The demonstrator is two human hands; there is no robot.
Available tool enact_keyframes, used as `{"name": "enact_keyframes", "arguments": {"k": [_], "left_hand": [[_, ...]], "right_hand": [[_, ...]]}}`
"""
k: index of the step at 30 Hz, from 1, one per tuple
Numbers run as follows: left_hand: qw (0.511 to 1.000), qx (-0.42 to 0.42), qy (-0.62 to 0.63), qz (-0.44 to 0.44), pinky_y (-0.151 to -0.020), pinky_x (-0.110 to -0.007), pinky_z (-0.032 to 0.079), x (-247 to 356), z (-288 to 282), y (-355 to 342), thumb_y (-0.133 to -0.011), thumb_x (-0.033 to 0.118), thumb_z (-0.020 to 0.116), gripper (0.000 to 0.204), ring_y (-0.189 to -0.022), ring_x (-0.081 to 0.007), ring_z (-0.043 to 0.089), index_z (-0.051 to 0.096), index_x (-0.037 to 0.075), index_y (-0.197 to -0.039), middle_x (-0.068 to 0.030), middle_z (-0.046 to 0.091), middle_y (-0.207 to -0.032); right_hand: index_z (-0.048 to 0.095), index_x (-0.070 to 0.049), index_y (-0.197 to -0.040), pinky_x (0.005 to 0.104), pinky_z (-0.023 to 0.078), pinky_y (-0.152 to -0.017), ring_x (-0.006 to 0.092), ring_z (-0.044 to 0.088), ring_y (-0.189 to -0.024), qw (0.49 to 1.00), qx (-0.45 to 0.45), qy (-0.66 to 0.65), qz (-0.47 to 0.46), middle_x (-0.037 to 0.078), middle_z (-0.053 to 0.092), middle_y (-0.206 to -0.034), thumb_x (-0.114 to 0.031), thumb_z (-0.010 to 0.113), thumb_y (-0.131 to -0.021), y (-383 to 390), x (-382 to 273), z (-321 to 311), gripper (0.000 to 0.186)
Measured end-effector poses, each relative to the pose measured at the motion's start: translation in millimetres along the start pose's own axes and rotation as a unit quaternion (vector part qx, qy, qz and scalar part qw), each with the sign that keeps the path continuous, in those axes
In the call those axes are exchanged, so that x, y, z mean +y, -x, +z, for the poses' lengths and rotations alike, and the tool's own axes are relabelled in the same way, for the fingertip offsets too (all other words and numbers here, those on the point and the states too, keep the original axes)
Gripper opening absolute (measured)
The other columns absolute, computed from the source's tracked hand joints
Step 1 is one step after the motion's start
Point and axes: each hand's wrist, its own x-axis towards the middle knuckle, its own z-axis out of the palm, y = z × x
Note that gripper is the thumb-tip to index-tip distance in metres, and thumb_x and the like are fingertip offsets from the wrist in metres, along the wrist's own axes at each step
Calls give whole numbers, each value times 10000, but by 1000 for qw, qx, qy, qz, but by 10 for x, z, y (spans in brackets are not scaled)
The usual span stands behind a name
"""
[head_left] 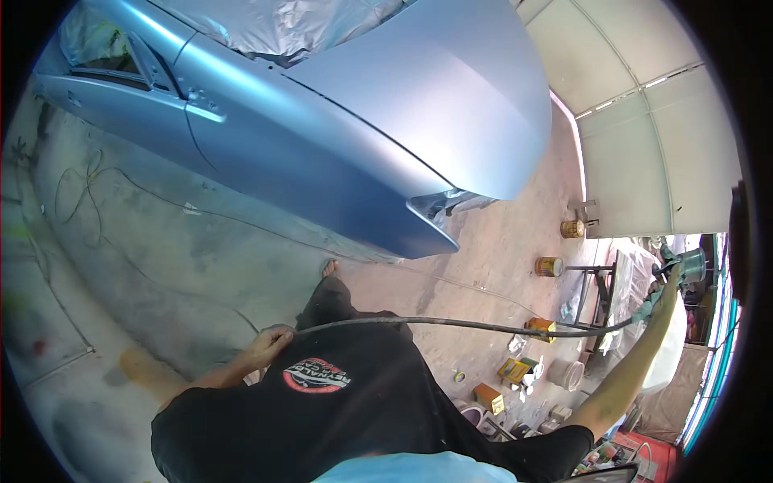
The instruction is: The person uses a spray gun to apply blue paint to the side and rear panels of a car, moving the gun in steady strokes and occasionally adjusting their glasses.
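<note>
My left hand [275, 342] is closed around a black air hose [435, 322] in front of my waist. The hose arcs across to the right, toward my outstretched right arm. At the far right, my right hand [670, 266] is closed on what looks like a spray gun with a grey-green cup [692, 264]; its fingers are small and partly hidden there. Ahead of me stands a blue car [322, 153], its fender and hood nearest, with an opening at the headlight. Silvery plastic sheeting [298, 28] covers its windshield.
A thin line [233, 219] trails over the floor beside the car. Several cans, one of them a yellow tin [514, 370], and a white bucket [565, 373] stand on the right. Behind them is a metal stand [600, 298] draped in plastic. Pale panels [628, 153] form the wall.
</note>
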Motion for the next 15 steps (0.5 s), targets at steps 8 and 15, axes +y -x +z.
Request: {"name": "enact_keyframes", "arguments": {"k": [8,15], "left_hand": [[999,25,-16,21,-715,-256,409,887,417,-317,-1037,295,473,366,-772,-86,498,600,25,-824,2,559,-804],[989,124,-32,-69,-661,-227,414,1040,790,-263,-970,403,588,410,-704,-92,538,607,28,-807,-23,575,-748]], "right_hand": [[591,-118,-929,257,403,-423,123,498,-498,996,1,-75,51,66,651,-762,-686,562,-874,-906,392,964,571],[597,-112,-1013,283,393,-416,140,458,-462,986,-92,-136,30,109,679,-807,-745,490,-868,-1848,662,1939,658]]}}
